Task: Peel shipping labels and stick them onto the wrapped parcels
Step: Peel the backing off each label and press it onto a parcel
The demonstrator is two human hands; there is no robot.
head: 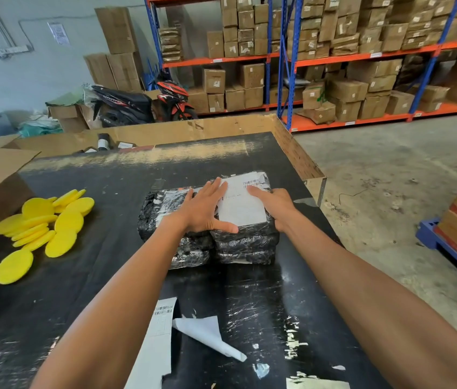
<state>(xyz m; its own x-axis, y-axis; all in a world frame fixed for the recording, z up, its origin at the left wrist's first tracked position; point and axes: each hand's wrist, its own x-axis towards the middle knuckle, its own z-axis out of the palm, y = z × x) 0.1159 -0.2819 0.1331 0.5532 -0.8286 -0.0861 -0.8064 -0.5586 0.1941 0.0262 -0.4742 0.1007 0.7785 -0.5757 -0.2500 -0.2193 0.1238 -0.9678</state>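
Shipping label (242, 204) lies on the top parcel (245, 240); left hand (203, 210) presses it with flat, straight fingers, right hand (275, 204) curls round the parcel's right edge.

Black crinkled parcels (242, 242) carry a white label (242, 204); left of them, yellow discs (64, 224) on the scuffed black table (95, 276).

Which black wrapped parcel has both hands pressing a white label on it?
The right stack's top parcel; its white label lies under both hands.
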